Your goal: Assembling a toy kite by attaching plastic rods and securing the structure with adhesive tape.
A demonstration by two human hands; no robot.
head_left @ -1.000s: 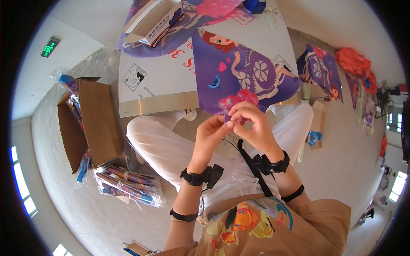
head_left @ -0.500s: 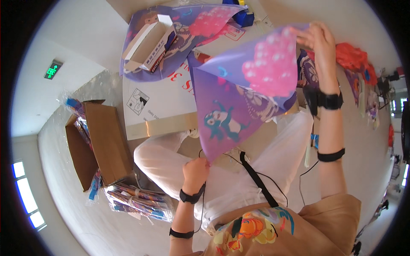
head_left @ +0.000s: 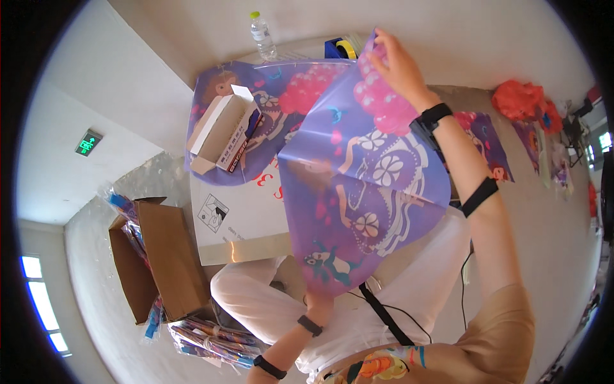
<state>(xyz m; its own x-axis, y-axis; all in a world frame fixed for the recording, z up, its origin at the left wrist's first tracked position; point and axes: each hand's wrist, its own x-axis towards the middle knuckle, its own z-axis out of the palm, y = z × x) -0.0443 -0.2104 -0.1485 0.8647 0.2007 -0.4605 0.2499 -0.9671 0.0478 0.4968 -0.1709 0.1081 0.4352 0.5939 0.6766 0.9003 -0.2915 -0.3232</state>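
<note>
— Spreading seems to be the step in hand: the purple printed sheet [head_left: 364, 192] is pinched at its top corner by the right hand [head_left: 400, 61], raised, and gripped at its bottom tip by the left hand [head_left: 318, 306], above the lap.

— And next?

— Even tension is probably called for; the thin, glossy film looks easily creased. Behind it, a flat white carton [head_left: 240, 217] is covered by another purple sheet [head_left: 268, 102], with an open small box [head_left: 224, 131] on its left edge.

bright, even daylight fills the room, coming from the windows [head_left: 39, 291] low at the left rim. shadows are soft. the fisheye bends walls hard near the black border; the raised right hand [head_left: 400, 61] looks slightly blurred.
</note>
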